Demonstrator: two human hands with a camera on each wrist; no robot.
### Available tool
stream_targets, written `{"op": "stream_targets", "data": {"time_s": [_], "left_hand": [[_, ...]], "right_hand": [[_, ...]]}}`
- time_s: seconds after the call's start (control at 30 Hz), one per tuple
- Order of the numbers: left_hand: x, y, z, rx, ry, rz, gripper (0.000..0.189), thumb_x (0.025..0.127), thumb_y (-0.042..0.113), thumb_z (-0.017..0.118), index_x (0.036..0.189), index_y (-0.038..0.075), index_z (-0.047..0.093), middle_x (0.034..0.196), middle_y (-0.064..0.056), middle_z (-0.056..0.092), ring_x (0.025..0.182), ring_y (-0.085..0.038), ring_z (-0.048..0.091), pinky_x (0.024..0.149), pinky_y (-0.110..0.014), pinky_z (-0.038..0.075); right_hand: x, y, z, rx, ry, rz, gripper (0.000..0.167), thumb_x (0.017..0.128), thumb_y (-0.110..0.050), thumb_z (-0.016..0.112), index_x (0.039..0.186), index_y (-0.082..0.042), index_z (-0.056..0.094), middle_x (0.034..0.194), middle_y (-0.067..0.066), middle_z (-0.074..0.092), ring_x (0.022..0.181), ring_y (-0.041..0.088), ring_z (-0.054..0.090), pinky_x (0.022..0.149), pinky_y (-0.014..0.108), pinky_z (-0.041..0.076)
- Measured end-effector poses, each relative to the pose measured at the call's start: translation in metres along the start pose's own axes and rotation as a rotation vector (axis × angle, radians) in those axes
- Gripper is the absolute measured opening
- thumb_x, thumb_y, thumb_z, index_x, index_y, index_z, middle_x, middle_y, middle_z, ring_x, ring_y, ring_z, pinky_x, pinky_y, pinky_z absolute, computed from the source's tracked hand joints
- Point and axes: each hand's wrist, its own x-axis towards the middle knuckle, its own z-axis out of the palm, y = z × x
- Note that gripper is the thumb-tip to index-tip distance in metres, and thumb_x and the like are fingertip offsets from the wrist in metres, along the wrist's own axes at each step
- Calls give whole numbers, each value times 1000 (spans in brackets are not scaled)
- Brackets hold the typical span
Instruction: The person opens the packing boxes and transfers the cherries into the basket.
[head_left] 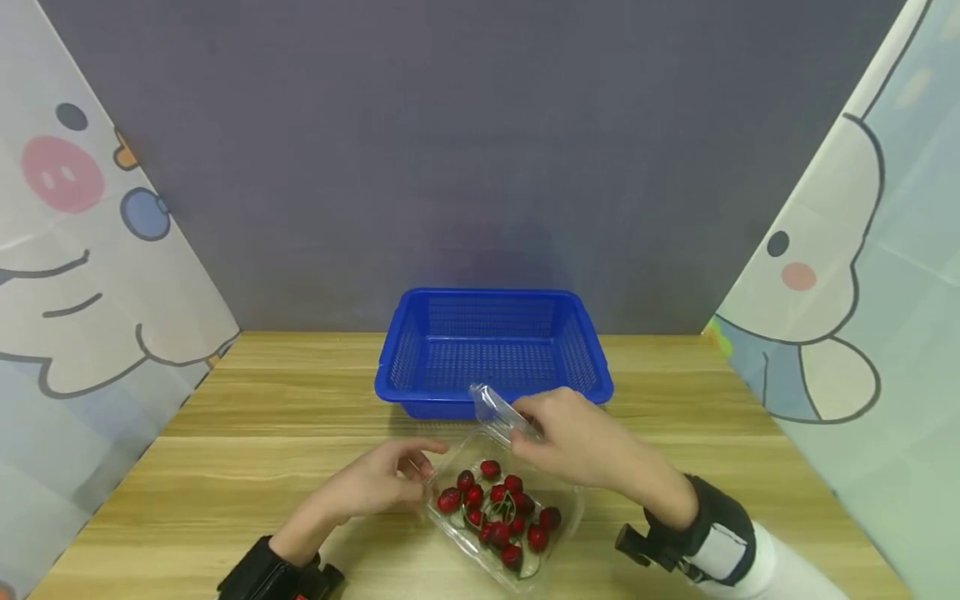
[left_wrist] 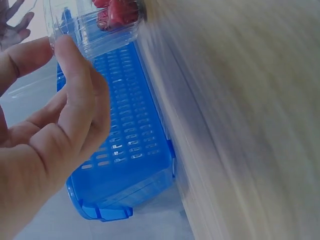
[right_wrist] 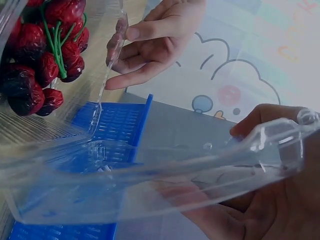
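A clear plastic clamshell box (head_left: 467, 543) with its lid raised sits on the table in the head view. Dark red cherries (head_left: 498, 534), several with green stems, lie inside it. At the box's left edge is my left hand (head_left: 375, 485); the left wrist view has its thumb and a finger (left_wrist: 75, 65) pinching the rim. My right hand (head_left: 588, 442) holds the lid (head_left: 491, 408) at the far side, tilted up from the box. Through the clear lid, the right wrist view gives a partly blurred look at the right fingers (right_wrist: 200, 200).
Just behind the box stands a blue plastic basket (head_left: 495, 397) with perforated sides and nothing in it. The wooden table (head_left: 300, 417) ends at a grey back wall (head_left: 480, 150). Cartoon-printed panels (head_left: 810, 275) flank both sides.
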Motion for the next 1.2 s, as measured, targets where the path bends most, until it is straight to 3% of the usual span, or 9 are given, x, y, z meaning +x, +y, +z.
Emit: {"op": "stream_targets", "data": {"time_s": [0.3,0.53,0.67,0.83,1.07,1.2], "left_hand": [[1,-1,-2,-59,9,20,47,90,-3,67,136,-9,57,108,-16,59,90,-27,61,69,-46,62],[-1,1,-6,109,-19,7,53,88,16,81,132,-5,61,103,-12,62,83,-22,63,64,-31,58],[-4,1,-6,119,-71,2,60,89,17,81,138,-5,55,102,-12,59,71,-20,66,61,-32,58],[-3,3,-4,143,-53,9,58,88,16,81,137,-3,57,101,-9,59,78,-19,64,63,-30,56],[0,3,-4,160,0,17,53,87,15,81,132,-5,62,100,-9,62,86,-22,61,68,-28,52],[1,3,-5,168,18,21,52,88,14,81,131,-9,61,100,-10,63,90,-24,61,72,-29,53]], "right_hand": [[-2,-3,-2,40,17,106,5,88,-13,63,84,-13,66,61,-13,50,49,-2,39,39,20,34],[-10,-3,-7,55,49,178,13,90,-14,62,78,-16,59,55,-14,39,45,-4,28,38,19,24],[-13,-3,-7,51,56,190,12,90,-15,62,78,-16,59,54,-14,39,44,-4,28,38,18,23],[-16,-3,-9,68,70,211,8,89,-14,62,89,-9,68,56,-12,45,45,-3,30,37,18,24],[-18,-2,-12,121,63,244,36,92,-12,59,121,9,66,67,-8,60,45,-1,44,37,22,39],[-20,-1,-14,166,42,265,43,93,-11,58,130,12,61,77,-1,67,49,3,53,39,25,46]]}}
